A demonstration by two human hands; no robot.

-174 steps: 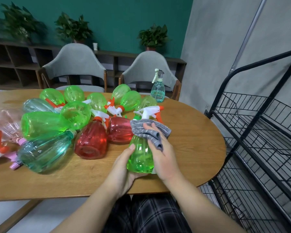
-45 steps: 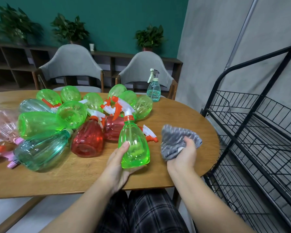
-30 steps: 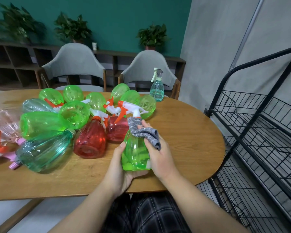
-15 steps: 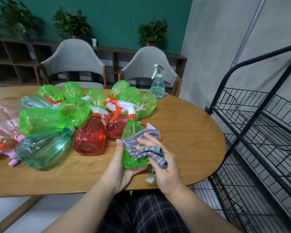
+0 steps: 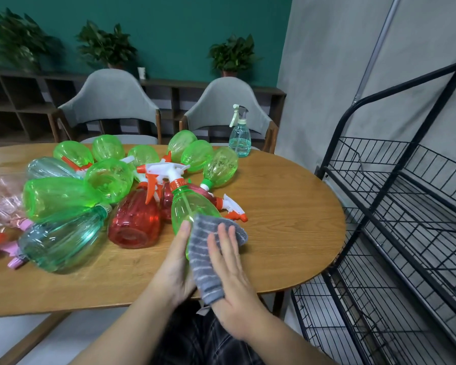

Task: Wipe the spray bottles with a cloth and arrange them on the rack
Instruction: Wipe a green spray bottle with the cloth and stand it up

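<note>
Two hands work on one green spray bottle (image 5: 188, 206) at the near edge of the wooden table (image 5: 287, 206). The left hand (image 5: 175, 270) grips the bottle's lower body from the left, thumb lying up its side, and holds it upright with its white and orange trigger head (image 5: 166, 172) pointing left. The right hand (image 5: 231, 275) presses a grey striped cloth (image 5: 204, 254) flat against the bottle's front with straight fingers, so that the cloth covers most of the lower half. Behind and to the left, a heap of green, red, teal and pink spray bottles (image 5: 95, 196) lies on its sides. One small pale teal spray bottle (image 5: 239, 135) stands apart at the far edge, near a grey chair (image 5: 228, 101). A black wire rack (image 5: 395, 206) stands to the right of the table, its visible shelves bare.
</note>
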